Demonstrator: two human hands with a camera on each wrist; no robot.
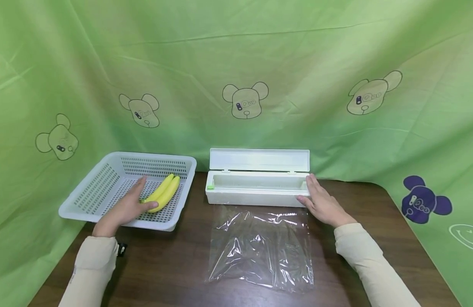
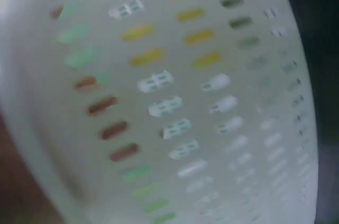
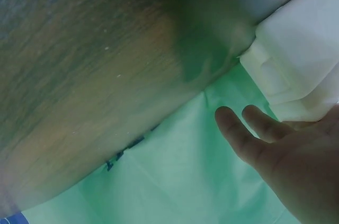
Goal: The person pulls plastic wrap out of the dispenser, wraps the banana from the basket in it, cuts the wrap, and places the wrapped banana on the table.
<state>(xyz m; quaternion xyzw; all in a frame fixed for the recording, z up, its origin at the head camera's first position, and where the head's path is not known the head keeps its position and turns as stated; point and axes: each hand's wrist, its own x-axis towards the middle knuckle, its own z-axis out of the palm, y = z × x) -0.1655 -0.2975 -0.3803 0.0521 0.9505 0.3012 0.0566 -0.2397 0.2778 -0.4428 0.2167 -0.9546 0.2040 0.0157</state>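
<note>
Left hand (image 1: 130,207) observed over the white basket (image 1: 159,156), fingers extended with the thumb spread and nothing gripped; two bananas (image 1: 168,194) are seen inside, just right of the fingers and partly overlapped by the thumb, though contact cannot be told. Right hand (image 1: 324,204) is likewise held with fingers extended and thumb apart, nothing grasped, at the right end of the open-lidded white box (image 1: 251,199). Clear film (image 1: 259,251) is found spread left of and nearer than these fingers.
</note>
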